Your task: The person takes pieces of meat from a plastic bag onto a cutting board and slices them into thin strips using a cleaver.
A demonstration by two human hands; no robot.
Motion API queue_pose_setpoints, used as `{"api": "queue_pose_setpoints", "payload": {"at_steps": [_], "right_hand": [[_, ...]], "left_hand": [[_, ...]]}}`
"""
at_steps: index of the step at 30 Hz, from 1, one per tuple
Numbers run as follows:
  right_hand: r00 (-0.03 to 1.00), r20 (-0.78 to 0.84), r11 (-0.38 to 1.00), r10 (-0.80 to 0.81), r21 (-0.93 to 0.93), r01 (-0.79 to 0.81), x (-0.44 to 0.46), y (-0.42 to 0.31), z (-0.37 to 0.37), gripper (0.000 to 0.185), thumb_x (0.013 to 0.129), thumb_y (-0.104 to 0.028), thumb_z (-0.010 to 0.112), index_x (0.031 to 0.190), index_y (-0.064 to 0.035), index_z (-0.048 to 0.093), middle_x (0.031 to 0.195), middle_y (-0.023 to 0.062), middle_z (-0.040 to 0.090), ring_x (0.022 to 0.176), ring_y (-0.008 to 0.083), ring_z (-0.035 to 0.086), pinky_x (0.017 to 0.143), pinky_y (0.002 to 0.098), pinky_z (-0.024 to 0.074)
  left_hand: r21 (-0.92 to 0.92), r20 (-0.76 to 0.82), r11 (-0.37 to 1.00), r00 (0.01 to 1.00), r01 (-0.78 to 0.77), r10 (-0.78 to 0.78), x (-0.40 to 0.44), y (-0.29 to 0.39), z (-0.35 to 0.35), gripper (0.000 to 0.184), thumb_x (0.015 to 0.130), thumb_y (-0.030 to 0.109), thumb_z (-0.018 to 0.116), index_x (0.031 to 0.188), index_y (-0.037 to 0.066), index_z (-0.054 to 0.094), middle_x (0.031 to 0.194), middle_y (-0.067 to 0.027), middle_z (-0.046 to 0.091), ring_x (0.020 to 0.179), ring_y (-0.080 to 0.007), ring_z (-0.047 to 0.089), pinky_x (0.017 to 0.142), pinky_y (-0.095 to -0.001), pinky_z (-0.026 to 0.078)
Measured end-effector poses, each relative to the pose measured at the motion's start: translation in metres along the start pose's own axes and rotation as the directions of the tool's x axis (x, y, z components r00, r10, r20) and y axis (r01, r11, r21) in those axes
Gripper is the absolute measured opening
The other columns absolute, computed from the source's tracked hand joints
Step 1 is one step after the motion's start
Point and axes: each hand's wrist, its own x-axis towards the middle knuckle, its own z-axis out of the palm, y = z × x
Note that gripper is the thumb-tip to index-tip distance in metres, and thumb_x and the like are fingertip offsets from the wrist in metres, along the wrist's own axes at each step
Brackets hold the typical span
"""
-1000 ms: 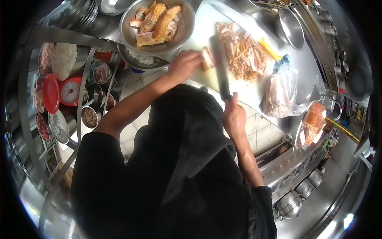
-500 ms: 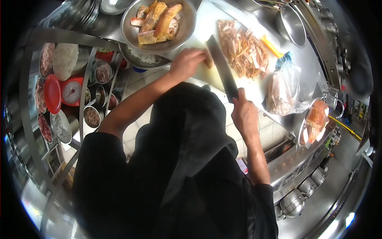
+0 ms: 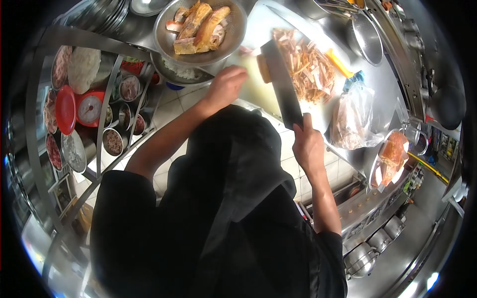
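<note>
My right hand (image 3: pixel 309 142) grips the handle of a broad cleaver (image 3: pixel 281 82), its blade turned to show a wide side over the white cutting board (image 3: pixel 259 102). Against the blade's left side sits a small brown piece of meat (image 3: pixel 264 68), partly covered by the blade. To the right of the cleaver lies a heap of meat cut into strips (image 3: pixel 310 67). My left hand (image 3: pixel 226 84) hovers by the board's left edge, apart from the meat, its fingers curled together with nothing visible in them. A pinkish scrap (image 3: pixel 245 50) lies above it.
A perforated steel bowl (image 3: pixel 236 42) of large meat pieces stands at the upper left. Another knife (image 3: pixel 283 16) lies along the board's far edge near a yellow handle (image 3: pixel 339 63). On the right are a plastic bag of meat (image 3: pixel 352 116) and a tray of meat (image 3: pixel 392 156).
My left hand has drawn back from the meat piece towards me. The cleaver's blade has tilted, showing more of its side, and shifted slightly towards me with my right hand.
</note>
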Motion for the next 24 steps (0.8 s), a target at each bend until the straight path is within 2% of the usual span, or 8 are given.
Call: {"api": "queue_pose_setpoints", "payload": {"at_steps": [4, 8, 10, 14, 18, 20, 21, 24], "right_hand": [[0.999, -0.019, 0.997, -0.042, 0.065, 0.043, 0.0, 0.013, 0.006, 0.021, 0.087, -0.009, 0.055, 0.104, -0.0034, 0.043, 0.058, 0.0221, 0.057, 0.056, 0.0429, 0.057, 0.052, 0.0506, 0.0439], [0.994, 0.064, 0.996, -0.093, -0.003, 0.093, 0.0, 0.034, 0.022, 0.02, 0.088, -0.009, 0.055, 0.103, -0.0032, 0.043, 0.059, 0.0233, 0.057, 0.058, 0.0437, 0.058, 0.052, 0.0511, 0.0434], [0.999, 0.024, 0.987, -0.048, 0.158, 0.043, 0.0, 0.037, 0.023, 0.02, 0.087, -0.008, 0.055, 0.104, -0.0028, 0.044, 0.06, 0.0244, 0.057, 0.06, 0.0445, 0.058, 0.053, 0.052, 0.0428], [0.997, 0.06, 0.975, 0.056, 0.213, -0.067, -0.008, 0.032, 0.002, 0.023, 0.09, -0.008, 0.055, 0.106, 0.0014, 0.041, 0.068, 0.028, 0.058, 0.067, 0.0485, 0.056, 0.054, 0.0493, 0.0418], [0.99, -0.141, 0.959, -0.015, 0.28, 0.055, -0.019, 0.021, 0.0, 0.023, 0.09, -0.007, 0.055, 0.105, 0.0047, 0.042, 0.066, 0.0262, 0.058, 0.064, 0.0468, 0.057, 0.052, 0.0491, 0.0416], [0.997, 0.077, 0.975, 0.004, 0.22, -0.02, -0.017, 0.021, 0.016, 0.024, 0.089, -0.006, 0.054, 0.107, 0.0036, 0.041, 0.065, 0.0269, 0.057, 0.063, 0.0464, 0.058, 0.052, 0.05, 0.043], [0.99, 0.117, 0.997, -0.079, 0.03, 0.076, -0.009, 0.023, 0.029, 0.023, 0.087, -0.005, 0.053, 0.106, -0.0009, 0.04, 0.059, 0.0225, 0.058, 0.057, 0.0428, 0.059, 0.053, 0.0518, 0.0456], [0.984, 0.159, 0.994, -0.076, 0.089, 0.062, -0.001, 0.03, 0.028, 0.023, 0.085, -0.006, 0.053, 0.104, -0.0016, 0.04, 0.06, 0.0241, 0.058, 0.06, 0.0439, 0.059, 0.056, 0.0538, 0.0459]], "left_hand": [[-0.128, -0.037, 0.98, 0.986, 0.155, -0.161, -0.002, 0.018, 0.003, 0.021, 0.074, -0.008, 0.056, 0.092, 0.0, 0.064, 0.099, -0.0109, 0.061, 0.095, -0.0304, 0.059, 0.081, -0.0369, 0.047], [-0.045, -0.024, 0.999, 0.999, 0.027, -0.028, 0.006, 0.028, 0.016, 0.025, 0.074, -0.008, 0.056, 0.095, 0.002, 0.065, 0.102, -0.0101, 0.061, 0.094, -0.0288, 0.061, 0.08, -0.0349, 0.049], [-0.008, 0.083, 0.999, 0.996, -0.043, 0.044, 0.006, 0.021, 0.025, 0.027, 0.073, -0.012, 0.06, 0.096, 0.001, 0.065, 0.099, -0.0101, 0.061, 0.087, -0.0281, 0.063, 0.074, -0.0335, 0.051], [-0.052, 0.058, 0.999, 0.998, -0.007, 0.01, 0.0, 0.017, 0.021, 0.026, 0.072, -0.012, 0.061, 0.095, 0.001, 0.066, 0.1, -0.0102, 0.061, 0.086, -0.0267, 0.063, 0.073, -0.0314, 0.051], [-0.077, -0.004, 0.994, 0.997, 0.075, -0.076, -0.013, 0.021, 0.012, 0.022, 0.074, -0.012, 0.061, 0.093, -0.001, 0.065, 0.1, -0.011, 0.061, 0.086, -0.0263, 0.063, 0.073, -0.0308, 0.051], [-0.069, -0.011, 0.992, 0.994, 0.108, -0.109, -0.015, 0.024, 0.012, 0.022, 0.074, -0.012, 0.061, 0.093, -0.002, 0.065, 0.099, -0.0113, 0.061, 0.086, -0.0262, 0.063, 0.073, -0.0307, 0.051], [-0.06, -0.004, 0.992, 0.994, 0.11, -0.111, -0.012, 0.029, 0.012, 0.021, 0.075, -0.011, 0.061, 0.093, -0.002, 0.065, 0.099, -0.0116, 0.061, 0.086, -0.0266, 0.063, 0.073, -0.0313, 0.051], [0.012, 0.019, 0.998, 0.998, 0.064, -0.065, 0.005, 0.021, 0.021, 0.019, 0.076, -0.008, 0.062, 0.093, -0.002, 0.065, 0.098, -0.0119, 0.061, 0.085, -0.0274, 0.062, 0.073, -0.0324, 0.051]]}}
